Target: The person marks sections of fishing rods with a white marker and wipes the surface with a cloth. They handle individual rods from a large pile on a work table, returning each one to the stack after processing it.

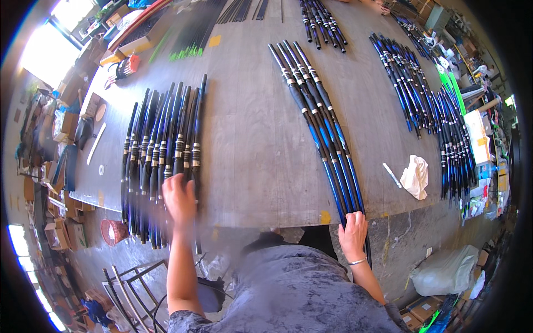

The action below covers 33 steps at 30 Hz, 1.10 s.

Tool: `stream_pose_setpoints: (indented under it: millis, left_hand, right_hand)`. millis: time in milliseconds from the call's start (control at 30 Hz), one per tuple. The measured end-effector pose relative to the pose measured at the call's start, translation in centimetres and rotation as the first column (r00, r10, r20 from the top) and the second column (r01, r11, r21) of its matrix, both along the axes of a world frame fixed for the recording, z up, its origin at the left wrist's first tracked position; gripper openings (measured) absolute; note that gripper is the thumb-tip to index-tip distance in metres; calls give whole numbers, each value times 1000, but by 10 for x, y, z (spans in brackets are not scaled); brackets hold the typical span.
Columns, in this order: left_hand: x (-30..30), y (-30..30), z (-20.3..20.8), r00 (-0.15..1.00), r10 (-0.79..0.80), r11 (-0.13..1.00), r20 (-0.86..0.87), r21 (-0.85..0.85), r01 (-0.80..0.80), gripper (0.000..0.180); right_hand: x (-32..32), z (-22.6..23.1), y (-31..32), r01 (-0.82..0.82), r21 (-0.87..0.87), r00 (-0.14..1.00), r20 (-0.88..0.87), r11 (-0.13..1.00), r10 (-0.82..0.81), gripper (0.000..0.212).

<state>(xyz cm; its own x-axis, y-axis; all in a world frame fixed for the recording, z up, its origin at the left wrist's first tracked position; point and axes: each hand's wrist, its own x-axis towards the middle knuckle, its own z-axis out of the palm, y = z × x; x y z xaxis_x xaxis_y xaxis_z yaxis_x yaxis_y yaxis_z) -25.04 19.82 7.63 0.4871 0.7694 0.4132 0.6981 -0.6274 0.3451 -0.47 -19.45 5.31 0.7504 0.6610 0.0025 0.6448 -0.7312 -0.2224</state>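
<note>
Several dark fishing rods (145,161) with ringed reel seats lie side by side on the left of the grey table, their near ends past its edge. My left hand (179,200) is over the right side of this row, its fingers bent round a rod; some blur surrounds it and the fingertips are hidden. Right of the middle, a smaller group of blue-and-black fishing rods (327,136) lies slanted, close together. My right hand (353,234) is closed over their near ends at the table's front edge, with a bracelet on the wrist.
More rod bundles (400,83) lie at the right and a rod bundle (322,25) at the far side. A white cloth (415,177) and a white marker-like stick (392,175) rest on the right. A red basket (114,232) and metal frame (136,291) stand below left. Another person's hand (383,8) shows far off.
</note>
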Motion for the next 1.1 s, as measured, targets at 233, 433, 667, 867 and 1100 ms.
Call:
stream_pose_setpoints:
  millis: [233, 433, 667, 867, 1100]
  left_hand:
    - [164, -43, -38, 897, -160, 662, 411, -629, 407, 30]
    - [308, -51, -46, 640, 617, -132, 458, -741, 658, 48]
    - [302, -40, -25, 459, 783, -89, 419, -655, 750, 45]
    - [283, -26, -9, 450, 804, -52, 389, -708, 704, 43]
    - [266, -6, -1, 439, 805, 19, 400, -756, 655, 42]
  right_hand:
    - [-7, 17, -7, 233, 167, 960, -199, 958, -199, 32]
    - [-28, 48, -27, 198, 163, 978, -95, 967, -185, 36]
    - [-76, 66, -119, 330, 4, 932, -158, 944, -325, 36]
    - [-97, 79, -131, 341, -42, 929, -135, 939, -343, 31]
    - [-97, 72, -132, 357, -103, 924, -103, 928, -367, 30]
